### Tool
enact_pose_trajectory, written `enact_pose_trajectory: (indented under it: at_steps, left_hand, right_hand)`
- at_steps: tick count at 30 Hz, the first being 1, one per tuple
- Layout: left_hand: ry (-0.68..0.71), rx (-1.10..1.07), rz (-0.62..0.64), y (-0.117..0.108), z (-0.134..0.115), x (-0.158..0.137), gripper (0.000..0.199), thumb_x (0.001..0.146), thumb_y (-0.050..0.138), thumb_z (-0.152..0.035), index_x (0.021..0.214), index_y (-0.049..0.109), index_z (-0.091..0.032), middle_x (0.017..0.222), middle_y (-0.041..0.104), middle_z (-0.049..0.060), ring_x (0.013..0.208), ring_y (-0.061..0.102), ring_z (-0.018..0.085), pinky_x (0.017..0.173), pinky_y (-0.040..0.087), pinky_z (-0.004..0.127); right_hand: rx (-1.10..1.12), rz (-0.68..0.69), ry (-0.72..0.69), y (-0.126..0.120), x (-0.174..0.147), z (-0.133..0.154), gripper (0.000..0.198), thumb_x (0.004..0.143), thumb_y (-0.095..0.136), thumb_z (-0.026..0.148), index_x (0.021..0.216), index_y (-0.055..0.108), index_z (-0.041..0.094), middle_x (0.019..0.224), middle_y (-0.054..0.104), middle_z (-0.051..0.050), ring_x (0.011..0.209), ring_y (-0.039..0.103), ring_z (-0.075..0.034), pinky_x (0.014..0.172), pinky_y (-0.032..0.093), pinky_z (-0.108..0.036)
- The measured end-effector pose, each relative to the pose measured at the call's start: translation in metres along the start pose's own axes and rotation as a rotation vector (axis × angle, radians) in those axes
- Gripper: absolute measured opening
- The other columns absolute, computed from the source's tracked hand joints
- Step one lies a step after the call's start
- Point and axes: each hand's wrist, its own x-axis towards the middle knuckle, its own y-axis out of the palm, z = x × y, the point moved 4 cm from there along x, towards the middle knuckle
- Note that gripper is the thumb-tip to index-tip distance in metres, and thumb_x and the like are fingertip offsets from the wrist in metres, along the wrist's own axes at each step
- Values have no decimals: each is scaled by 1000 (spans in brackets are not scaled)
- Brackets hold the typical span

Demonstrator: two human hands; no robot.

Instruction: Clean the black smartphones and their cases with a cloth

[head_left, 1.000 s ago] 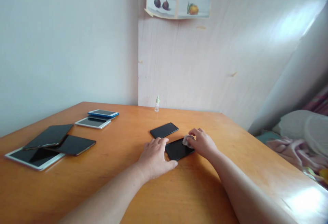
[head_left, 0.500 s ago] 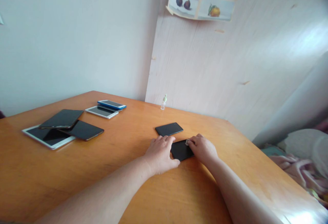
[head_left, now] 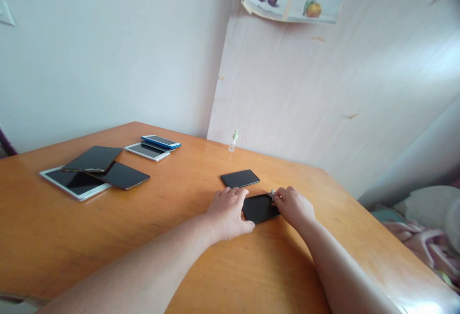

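Two hands were on one black phone [head_left: 261, 207], flat on the wooden worktop [head_left: 172, 218]. Left hand [head_left: 230, 214]: grip bracketed the phone's left end, thumb at near corner, fingers by far corner; pressure couldn't be told. Right hand [head_left: 295, 206]: grip pinched a crumpled white wad [head_left: 272, 195] at the phone's far right corner; tissue or cloth, unclear. Phone judged light, stiff, slick, apt to slide on smooth wood, fragile if glass-faced; best held by its edges, off the flat face. Wad judged soft, near weightless, easily squashed; best pinched mid-bunch. Worktop was orange-brown, grained, slightly shiny. Second black phone [head_left: 240, 179], same thin rectangle, lay just beyond. Small clear bottle [head_left: 233, 142], pale green top, stood upright farther back. Off left: white-framed tablet [head_left: 77, 182] under two dark slabs [head_left: 94, 158], plus blue-edged device [head_left: 161, 141] stacked over a white-framed one [head_left: 146, 150].
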Motion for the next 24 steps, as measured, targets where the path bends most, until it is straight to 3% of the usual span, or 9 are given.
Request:
enact_pose_trajectory:
  at_steps: [2,6,8,10,14,16,18,22,24]
  left_hand:
    - [1,7,-7,0,0,0,62,66,69,-41,121,50,-20,116,61,12,111,53,34,95,40,45]
    - [-9,12,4,0,0,-1,59,66,70,-41,119,52,-22,111,62,10,108,54,33,94,40,44]
    - [-15,13,1,0,1,-1,60,65,70,-42,118,52,-22,111,62,10,108,54,33,94,41,43]
    - [-13,13,-7,0,2,0,60,65,71,-42,118,52,-22,111,61,10,108,53,33,93,41,43]
    - [4,5,-8,1,3,0,61,65,70,-43,119,51,-22,114,61,10,110,53,33,94,41,44]
    - [14,3,-5,2,3,0,61,65,69,-43,119,51,-21,114,60,11,109,53,33,94,40,44]
    - [21,6,-8,3,3,0,61,65,70,-43,119,51,-20,112,61,11,108,53,34,93,41,44]
    - [23,26,-29,5,4,1,61,64,69,-42,118,52,-20,109,61,11,106,54,33,90,43,44]
    - [27,29,-29,5,4,1,60,65,69,-43,118,53,-20,109,61,11,105,54,33,90,43,43]
  right_hand:
    - [66,13,-48,3,-4,6,21,88,47,25,84,68,21,86,61,-7,75,57,-18,62,33,-27]
    - [362,74,-362,7,-22,46,19,78,52,13,84,68,22,86,62,-4,82,58,-17,72,39,-25]
    - [430,105,-446,7,-27,56,19,75,52,11,81,67,22,86,61,-3,82,57,-16,73,39,-24]
    - [390,102,-401,6,-24,47,18,73,52,10,78,65,21,84,60,-3,79,56,-16,71,38,-24]
    - [190,36,-156,2,-6,5,12,73,51,11,72,61,18,79,57,-4,74,53,-16,66,34,-25]
    - [170,27,-135,2,-5,0,13,73,51,11,71,61,19,77,57,-4,73,53,-17,65,33,-26]
    - [236,38,-218,2,-12,14,14,72,50,10,72,61,19,78,58,-3,73,53,-16,66,35,-26]
    - [466,119,-514,0,-38,61,22,70,48,7,75,64,22,82,63,-1,79,57,-15,71,39,-23]
    - [486,155,-552,-2,-40,65,24,69,49,6,76,64,22,83,65,0,81,58,-15,72,39,-23]
